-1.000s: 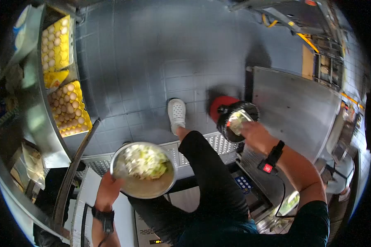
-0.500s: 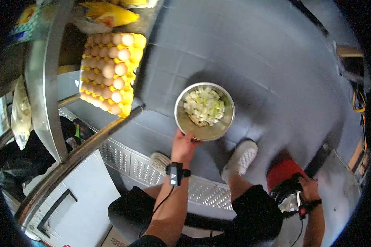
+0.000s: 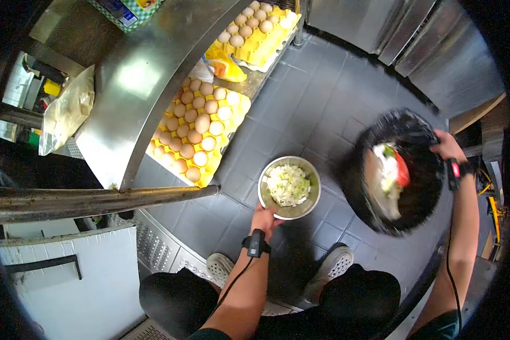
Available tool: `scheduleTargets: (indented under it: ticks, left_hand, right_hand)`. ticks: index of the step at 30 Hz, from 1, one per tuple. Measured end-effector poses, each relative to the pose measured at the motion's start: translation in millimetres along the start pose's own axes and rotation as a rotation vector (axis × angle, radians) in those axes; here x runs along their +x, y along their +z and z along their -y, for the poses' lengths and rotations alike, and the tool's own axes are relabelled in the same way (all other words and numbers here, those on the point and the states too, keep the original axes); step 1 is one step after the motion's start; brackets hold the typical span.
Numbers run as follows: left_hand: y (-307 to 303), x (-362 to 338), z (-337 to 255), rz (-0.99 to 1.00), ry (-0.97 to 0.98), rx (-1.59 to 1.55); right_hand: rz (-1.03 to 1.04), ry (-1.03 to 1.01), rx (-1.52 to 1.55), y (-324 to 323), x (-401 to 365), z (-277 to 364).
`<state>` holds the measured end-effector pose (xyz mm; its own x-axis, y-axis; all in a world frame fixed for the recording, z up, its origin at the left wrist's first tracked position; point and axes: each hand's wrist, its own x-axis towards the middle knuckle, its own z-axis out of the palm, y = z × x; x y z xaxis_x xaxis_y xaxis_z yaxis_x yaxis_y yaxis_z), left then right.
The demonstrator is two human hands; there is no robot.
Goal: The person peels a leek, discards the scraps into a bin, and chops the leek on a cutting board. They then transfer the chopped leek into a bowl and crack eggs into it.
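Note:
My left hand (image 3: 263, 217) grips the near rim of a round metal bowl (image 3: 296, 213). Chopped white and pale green vegetable pieces (image 3: 289, 185) lie inside it. On the right, my right hand (image 3: 449, 147) is closed on the rim of a bin lined with a black plastic bag (image 3: 422, 184). White, green and red scraps (image 3: 392, 175) show within the bin, blurred by motion. The bin's mouth faces up toward me, a short way to the right of the bowl. Its outer wall is hidden by the bag.
Yellow trays of brown eggs (image 3: 232, 122) sit on a shelf at left, below a steel counter (image 3: 133, 85). A metal rail (image 3: 96, 202) crosses above a white lid with a black handle (image 3: 68, 277). Grey tiles (image 3: 232, 198) cover the floor; steel panels (image 3: 357, 22) stand beyond.
My right hand has brought the bin from the lower right, forward to beside the bowl. Its inside now shows. The left hand still holds the bowl, and the view has shifted.

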<state>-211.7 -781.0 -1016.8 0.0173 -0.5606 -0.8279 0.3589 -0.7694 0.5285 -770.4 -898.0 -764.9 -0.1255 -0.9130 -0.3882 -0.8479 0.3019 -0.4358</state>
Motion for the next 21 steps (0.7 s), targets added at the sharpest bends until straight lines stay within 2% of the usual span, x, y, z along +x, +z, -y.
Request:
scheduleTargets:
  ticks: [1,2,4,5,6,7,8,9,10,11,12,13,14,15,16,17,19,20,21]
  left_hand:
    - [0.5,-1.0,-2.0,0.009,-0.003,0.0]
    - [0.1,-6.0,-2.8,-0.002,-0.023,-0.011]
    - [-0.8,-19.7,-5.2,0.011,-0.03,-0.082]
    - [-3.7,-20.7,-6.3,0.02,-0.044,-0.078]
    - [-8.3,-20.0,-8.9,-0.036,-0.03,-0.104]
    - [-9.9,-20.6,-14.4,-0.098,-0.008,-0.127]
    - [-9.9,-21.8,-22.0,-0.107,0.0,-0.122]
    - [-10.9,-26.2,-35.8,-0.229,0.263,0.038]
    - [-13.6,-33.5,-53.8,-0.354,0.525,0.207]
    - [-17.5,-40.8,-82.0,-0.371,0.69,0.363]
    - [-19.0,-51.9,-116.4,-0.383,0.847,0.527]
    - [-10.1,-70.9,-154.6,-0.41,0.877,0.596]
    - [-3.9,-76.9,-183.5,-0.488,1.043,0.71]
    - [-4.3,-73.7,-210.5,-0.43,1.122,0.693]
    - [-5.3,-58.3,-230.3,-0.461,1.161,0.624]
    - [-15.2,-34.6,-251.1,-0.547,1.303,0.851]
    - [-38.9,17.2,-279.6,-0.423,1.25,0.896]
    - [-37.6,14.8,-289.4,-0.415,1.258,0.911]
    - [-33.2,8.9,-298.1,-0.406,1.086,1.002]
  right_hand:
    - [0.004,0.094,0.067,6.0,18.6,14.8]
    - [-0.002,0.053,0.031,11.1,35.7,18.3]
    - [-0.089,0.104,-0.033,24.3,40.9,62.6]
    - [-0.094,0.065,-0.083,29.9,56.1,53.4]
    - [-0.118,0.052,0.026,36.0,54.6,66.0]
    - [-0.107,-0.011,-0.051,38.8,58.4,68.0]
    - [-0.286,-0.077,-0.219,46.8,52.5,67.5]
    - [-0.469,-0.146,-0.377,55.3,40.8,82.1]
    - [-0.738,-0.26,-0.474,56.8,34.7,99.8]
    - [-1.012,-0.365,-0.562,55.7,26.8,120.7]
    - [-0.89,-0.341,-0.117,57.6,9.5,149.8]
    - [-0.739,-0.308,0.314,64.3,-10.5,180.5]
    - [-0.508,-0.395,0.543,77.3,-29.7,203.1]
    - [-0.274,-0.476,0.762,92.1,-49.1,220.1]
    - [0.035,-0.441,0.943,111.7,-62.2,233.1]
    - [0.349,-0.407,1.107,133.8,-70.4,242.5]
    - [0.711,-0.317,1.197,183.1,-76.6,251.5]
    - [0.792,-0.258,1.204,209.0,-77.8,251.0]
    - [0.875,-0.195,1.208,229.3,-79.9,249.5]
